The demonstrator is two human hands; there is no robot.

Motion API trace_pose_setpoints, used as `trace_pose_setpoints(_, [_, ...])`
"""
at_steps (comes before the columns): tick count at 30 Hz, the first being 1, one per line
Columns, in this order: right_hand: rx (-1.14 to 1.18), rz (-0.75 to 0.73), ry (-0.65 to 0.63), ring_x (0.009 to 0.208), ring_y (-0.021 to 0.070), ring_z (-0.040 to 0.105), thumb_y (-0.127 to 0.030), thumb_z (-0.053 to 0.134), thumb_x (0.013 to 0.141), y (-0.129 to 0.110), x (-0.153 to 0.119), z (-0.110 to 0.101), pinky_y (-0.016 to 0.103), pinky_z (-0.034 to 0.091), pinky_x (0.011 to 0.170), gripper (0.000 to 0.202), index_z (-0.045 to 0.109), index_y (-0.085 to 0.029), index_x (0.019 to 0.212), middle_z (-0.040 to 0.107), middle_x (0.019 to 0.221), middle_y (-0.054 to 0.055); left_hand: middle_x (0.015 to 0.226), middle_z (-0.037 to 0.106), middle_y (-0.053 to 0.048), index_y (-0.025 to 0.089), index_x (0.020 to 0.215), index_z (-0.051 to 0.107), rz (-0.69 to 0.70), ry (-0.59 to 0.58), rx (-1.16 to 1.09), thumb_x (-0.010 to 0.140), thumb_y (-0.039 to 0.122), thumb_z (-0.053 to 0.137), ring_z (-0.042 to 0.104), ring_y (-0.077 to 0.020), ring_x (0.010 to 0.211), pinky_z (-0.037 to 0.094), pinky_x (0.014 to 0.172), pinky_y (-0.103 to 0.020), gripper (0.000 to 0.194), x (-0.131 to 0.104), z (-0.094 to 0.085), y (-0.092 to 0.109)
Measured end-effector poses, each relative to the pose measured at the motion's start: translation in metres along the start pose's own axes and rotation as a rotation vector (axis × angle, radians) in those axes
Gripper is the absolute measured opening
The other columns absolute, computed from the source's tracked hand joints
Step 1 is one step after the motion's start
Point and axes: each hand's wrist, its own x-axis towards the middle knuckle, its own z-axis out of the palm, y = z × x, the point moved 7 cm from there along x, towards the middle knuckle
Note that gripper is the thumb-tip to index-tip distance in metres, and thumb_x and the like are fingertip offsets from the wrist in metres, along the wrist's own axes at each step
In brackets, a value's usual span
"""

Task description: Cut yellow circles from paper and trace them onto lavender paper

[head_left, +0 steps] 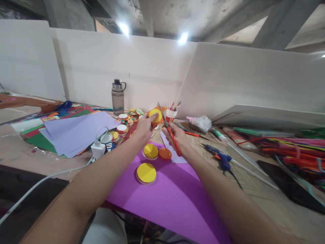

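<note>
Between the thumb and fingers of my left hand [144, 128] is a piece of orange paper with a yellow disc [155, 116] lying against it. My right hand [181, 138] grips a pair of scissors [174, 139] with red handles. The blades point up and away, close to the right edge of the yellow disc; whether they touch the paper I cannot tell. Below my hands, two yellow-topped round pieces [146, 173] and an orange disc [165, 153] lie on a large purple sheet [172, 193].
Behind my hands stand a cup of pencils [171, 114] and a water bottle [118, 98]. Left are lilac paper sheets [78, 130], small decorated discs [122, 129] and a white plug [98, 149] with its cable. A blue glue gun [223, 159] and colourful craft sticks [291, 149] lie right.
</note>
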Motion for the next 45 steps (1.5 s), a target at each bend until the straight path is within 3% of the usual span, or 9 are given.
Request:
trace_pose_setpoints(7, [-0.034,0.01,-0.019,0.052,0.0119,0.041,-0.063,0.052,0.082,-0.002,0.0002,-0.0018,0.025,0.033,0.047,0.041,0.05,-0.022,0.084,0.046,0.06,-0.004,0.071,0.067,0.0,0.016,0.077,0.065,0.014,-0.008,0.048,0.067,0.013,0.076,0.061,-0.0092,0.061,0.045,0.059,-0.02,0.015,0.0005,0.001,0.0061])
trace_pose_setpoints(14, [0.008,0.0,-0.021,0.055,0.0136,0.046,-0.06,0.051,0.084,-0.0023,-0.0012,-0.0009,0.026,0.038,0.05,0.04,0.053,-0.024,0.102,0.049,0.063,-0.003,0.072,0.069,-0.002,0.015,0.079,0.065,-0.019,-0.032,0.013,0.066,0.012,0.077,0.066,-0.014,0.071,0.051,0.07,-0.025,0.018,-0.0012,0.005,0.0006])
trace_pose_setpoints(17, [0.014,-0.004,-0.017,0.056,0.0138,0.046,-0.061,0.049,0.085,-0.0019,-0.0011,-0.0013,0.026,0.039,0.051,0.041,0.054,-0.024,0.1,0.049,0.064,-0.002,0.074,0.069,-0.003,0.015,0.078,0.065,-0.031,-0.043,0.016,0.065,0.012,0.078,0.066,-0.0139,0.071,0.051,0.072,-0.026,0.019,-0.0005,0.0054,-0.001])
trace_pose_setpoints(24, [-0.018,0.015,-0.02,0.056,0.0129,0.044,-0.062,0.051,0.084,0.0012,-0.0003,-0.0033,0.025,0.038,0.05,0.038,0.051,-0.024,0.089,0.048,0.064,-0.002,0.073,0.069,-0.001,0.015,0.079,0.066,-0.017,-0.072,0.06,0.063,0.013,0.079,0.063,-0.0114,0.065,0.049,0.066,-0.023,0.021,0.003,0.0034,0.0011])
trace_pose_setpoints(31, [-0.056,0.001,-0.02,0.059,0.0135,0.045,-0.063,0.051,0.084,0.0011,0.0003,-0.007,0.025,0.037,0.049,0.041,0.056,-0.024,0.097,0.047,0.068,-0.002,0.073,0.07,-0.002,0.016,0.083,0.068,-0.051,-0.061,0.066,0.061,0.011,0.08,0.068,-0.0154,0.075,0.051,0.07,-0.024,0.025,0.0045,0.0029,0.0049])
trace_pose_setpoints(38, [-0.102,-0.005,-0.035,0.058,0.0141,0.045,-0.062,0.049,0.085,-0.0005,0.002,-0.0085,0.025,0.037,0.049,0.041,0.055,-0.024,0.098,0.049,0.067,-0.001,0.071,0.07,-0.004,0.014,0.08,0.069,-0.035,-0.122,0.106,0.056,0.011,0.083,0.069,-0.0196,0.081,0.052,0.073,-0.028,0.028,0.0066,0.0039,0.0067])
trace_pose_setpoints(45, [-0.057,-0.004,-0.027,0.059,0.0129,0.044,-0.06,0.05,0.085,0.005,0.002,-0.007,0.024,0.037,0.05,0.04,0.056,-0.024,0.102,0.047,0.07,-0.002,0.07,0.07,-0.003,0.016,0.082,0.07,-0.04,-0.117,0.15,0.056,0.012,0.083,0.068,-0.0178,0.075,0.052,0.069,-0.027,0.03,0.0082,0.0025,0.0034])
